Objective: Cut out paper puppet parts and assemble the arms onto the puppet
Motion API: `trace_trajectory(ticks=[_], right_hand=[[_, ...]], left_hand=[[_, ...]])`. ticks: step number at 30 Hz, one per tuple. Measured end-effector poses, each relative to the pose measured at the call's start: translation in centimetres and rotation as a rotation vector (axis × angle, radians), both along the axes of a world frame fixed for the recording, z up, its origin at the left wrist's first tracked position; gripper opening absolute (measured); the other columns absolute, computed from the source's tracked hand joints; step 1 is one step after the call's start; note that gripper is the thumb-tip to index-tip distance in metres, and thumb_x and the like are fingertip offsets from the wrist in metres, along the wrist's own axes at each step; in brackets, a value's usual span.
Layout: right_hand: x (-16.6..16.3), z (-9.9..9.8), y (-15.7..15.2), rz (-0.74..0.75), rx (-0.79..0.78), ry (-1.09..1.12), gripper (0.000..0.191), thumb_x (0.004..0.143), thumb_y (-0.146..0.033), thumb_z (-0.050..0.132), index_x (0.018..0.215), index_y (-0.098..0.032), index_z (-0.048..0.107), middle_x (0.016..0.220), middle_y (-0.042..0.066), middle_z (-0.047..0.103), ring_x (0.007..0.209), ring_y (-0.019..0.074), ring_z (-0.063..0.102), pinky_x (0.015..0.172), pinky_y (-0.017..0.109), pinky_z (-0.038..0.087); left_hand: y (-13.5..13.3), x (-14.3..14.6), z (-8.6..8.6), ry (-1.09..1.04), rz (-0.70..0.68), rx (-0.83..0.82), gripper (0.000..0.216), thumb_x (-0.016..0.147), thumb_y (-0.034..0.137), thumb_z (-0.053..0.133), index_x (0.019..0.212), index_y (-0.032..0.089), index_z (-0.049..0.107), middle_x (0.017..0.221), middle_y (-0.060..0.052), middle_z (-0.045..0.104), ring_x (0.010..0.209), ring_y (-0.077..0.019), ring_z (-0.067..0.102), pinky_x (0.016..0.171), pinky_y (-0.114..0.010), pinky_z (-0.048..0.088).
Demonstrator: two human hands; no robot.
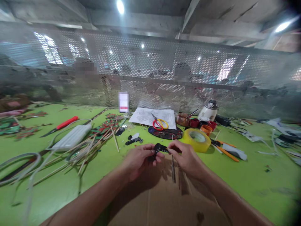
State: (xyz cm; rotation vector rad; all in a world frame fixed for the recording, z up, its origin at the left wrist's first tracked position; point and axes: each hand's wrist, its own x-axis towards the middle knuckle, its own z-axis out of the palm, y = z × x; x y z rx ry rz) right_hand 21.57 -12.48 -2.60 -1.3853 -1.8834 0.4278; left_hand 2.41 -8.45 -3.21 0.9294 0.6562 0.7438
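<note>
No writing legible; left hand (138, 160) and right hand (185, 157) both pinch a small black piece (160, 148), its shape unclear, over cardboard (164, 201).

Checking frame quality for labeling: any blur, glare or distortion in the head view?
Head view: wide-angle bending at the edges; ceiling lamp flares; left-side bamboo sticks and cable smeared by blur; hands and black piece fairly sharp, casting soft shadows on the cardboard.

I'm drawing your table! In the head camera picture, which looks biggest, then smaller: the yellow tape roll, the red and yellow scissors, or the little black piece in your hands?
1. Yellow tape roll
2. Red and yellow scissors, which lie farther back, so unsure
3. Black piece, smallest
</note>
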Motion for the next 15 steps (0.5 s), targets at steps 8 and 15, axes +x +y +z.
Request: trace_trajectory(ticks=[8, 15], right_hand=[[0.01, 0.20, -0.22, 0.005, -0.017, 0.009, 0.012, 0.090, -0.020, 0.049, 0.081, -0.018, 0.058, 0.072, 0.000, 0.060, 0.067, 0.0150, 0.054, 0.064, 0.026, 0.039], [-0.27, 0.11, -0.26, -0.006, -0.040, -0.006, 0.012, 0.090, -0.018, 0.049, 0.081, -0.018, 0.058, 0.072, 0.000, 0.061, 0.067, 0.0156, 0.054, 0.065, 0.027, 0.039]], left_hand=[[-0.37, 0.12, 0.07, -0.023, -0.032, -0.012, 0.011, 0.088, 0.008, 0.050, 0.095, 0.008, 0.059, 0.090, -0.019, 0.073, 0.077, -0.0228, 0.074, 0.067, -0.029, 0.058], [-0.37, 0.40, -0.24, 0.049, 0.008, 0.041, 0.006, 0.086, 0.016, 0.058, 0.089, 0.011, 0.055, 0.082, -0.015, 0.073, 0.069, -0.0201, 0.072, 0.058, -0.026, 0.054]])
